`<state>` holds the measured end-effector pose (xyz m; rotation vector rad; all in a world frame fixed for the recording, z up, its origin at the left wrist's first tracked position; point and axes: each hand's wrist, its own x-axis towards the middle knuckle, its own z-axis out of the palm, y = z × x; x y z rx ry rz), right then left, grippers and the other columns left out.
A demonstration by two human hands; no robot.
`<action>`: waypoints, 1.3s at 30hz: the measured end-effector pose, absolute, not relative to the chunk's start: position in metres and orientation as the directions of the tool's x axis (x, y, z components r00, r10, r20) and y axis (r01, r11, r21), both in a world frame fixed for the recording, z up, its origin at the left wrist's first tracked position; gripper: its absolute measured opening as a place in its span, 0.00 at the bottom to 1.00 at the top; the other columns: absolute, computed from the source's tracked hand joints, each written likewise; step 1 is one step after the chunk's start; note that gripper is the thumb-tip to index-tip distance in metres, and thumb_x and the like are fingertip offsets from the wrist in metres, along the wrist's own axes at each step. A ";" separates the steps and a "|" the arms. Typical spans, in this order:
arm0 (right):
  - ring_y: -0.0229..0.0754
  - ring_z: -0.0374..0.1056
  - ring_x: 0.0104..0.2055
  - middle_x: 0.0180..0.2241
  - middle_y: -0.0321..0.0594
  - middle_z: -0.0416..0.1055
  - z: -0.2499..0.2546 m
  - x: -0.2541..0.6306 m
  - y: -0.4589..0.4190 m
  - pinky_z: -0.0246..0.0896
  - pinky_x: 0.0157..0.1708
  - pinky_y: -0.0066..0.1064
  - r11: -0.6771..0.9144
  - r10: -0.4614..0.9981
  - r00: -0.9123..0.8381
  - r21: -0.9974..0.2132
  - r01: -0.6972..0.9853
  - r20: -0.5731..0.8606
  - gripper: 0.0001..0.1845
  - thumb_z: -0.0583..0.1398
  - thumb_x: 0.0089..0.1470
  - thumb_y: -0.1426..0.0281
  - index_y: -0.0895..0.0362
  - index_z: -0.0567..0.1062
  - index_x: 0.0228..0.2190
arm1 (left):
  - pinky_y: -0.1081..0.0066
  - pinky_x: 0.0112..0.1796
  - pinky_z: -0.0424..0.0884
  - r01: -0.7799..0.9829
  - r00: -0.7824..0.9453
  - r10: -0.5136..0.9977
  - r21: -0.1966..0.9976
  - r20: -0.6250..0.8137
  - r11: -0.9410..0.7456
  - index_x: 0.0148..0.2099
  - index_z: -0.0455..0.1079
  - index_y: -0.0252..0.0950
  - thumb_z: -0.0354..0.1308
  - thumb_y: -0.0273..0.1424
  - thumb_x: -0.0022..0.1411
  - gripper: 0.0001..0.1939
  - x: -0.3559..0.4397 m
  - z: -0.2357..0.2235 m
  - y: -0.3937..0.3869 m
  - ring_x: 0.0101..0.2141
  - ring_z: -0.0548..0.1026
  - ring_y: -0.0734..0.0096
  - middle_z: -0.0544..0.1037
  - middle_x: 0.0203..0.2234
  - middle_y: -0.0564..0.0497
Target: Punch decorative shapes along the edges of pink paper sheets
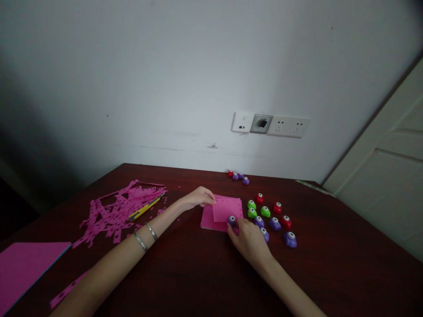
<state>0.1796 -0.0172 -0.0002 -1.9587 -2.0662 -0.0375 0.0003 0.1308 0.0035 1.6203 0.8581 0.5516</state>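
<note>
A pink paper sheet (226, 209) with small punched marks along its edges lies over a stack of pink paper (207, 218). My left hand (201, 197) pinches the sheet at its upper left corner. At the sheet's lower right corner, my right hand (248, 237) grips a purple craft punch (231, 220) with a white-ringed top. Just right of that hand stand several more craft punches: green ones (265, 211), red ones (277, 207) and purple ones (274, 223). Whether the paper sits inside the held punch's slot I cannot tell.
Pink paper scraps (122, 207) are heaped on the left of the dark table (198, 273), beside a yellow utility knife (145, 208). A large pink sheet stack (29, 268) lies at the near left. More punches (241, 175) stand by the wall, below sockets (287, 126).
</note>
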 end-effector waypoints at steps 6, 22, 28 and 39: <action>0.42 0.70 0.30 0.29 0.46 0.73 0.001 0.184 -0.017 0.54 0.26 0.27 0.076 0.968 -0.024 -0.200 0.977 0.250 0.14 0.52 0.56 0.65 0.60 0.71 0.28 | 0.76 0.19 0.51 0.226 0.607 0.790 0.971 -0.080 -0.076 0.30 0.72 0.29 0.64 0.30 0.44 0.10 -0.001 0.004 0.133 0.17 0.59 0.83 0.70 0.18 0.53; 0.43 0.70 0.27 0.26 0.45 0.73 -0.002 0.182 -0.016 0.53 0.25 0.28 0.075 0.962 -0.019 -0.194 0.978 0.273 0.15 0.52 0.56 0.64 0.61 0.72 0.28 | 0.76 0.19 0.53 0.207 0.633 0.772 0.973 -0.056 -0.099 0.30 0.72 0.29 0.64 0.32 0.44 0.12 0.003 0.009 0.125 0.16 0.60 0.83 0.69 0.16 0.54; 0.45 0.71 0.29 0.28 0.47 0.74 0.000 0.176 -0.014 0.55 0.28 0.29 0.072 0.979 -0.029 -0.212 0.975 0.201 0.16 0.51 0.56 0.63 0.61 0.73 0.28 | 0.76 0.19 0.52 0.256 0.644 0.760 0.960 -0.082 -0.113 0.29 0.73 0.30 0.64 0.33 0.44 0.11 0.001 0.005 0.126 0.16 0.59 0.83 0.70 0.16 0.55; 0.46 0.72 0.31 0.28 0.47 0.74 -0.003 0.173 -0.009 0.57 0.29 0.29 0.053 0.990 -0.019 -0.240 0.969 0.142 0.17 0.52 0.55 0.62 0.60 0.74 0.27 | 0.77 0.18 0.51 0.356 0.629 0.769 0.922 -0.116 -0.152 0.28 0.73 0.31 0.63 0.33 0.42 0.10 0.001 -0.003 0.133 0.17 0.58 0.82 0.68 0.15 0.55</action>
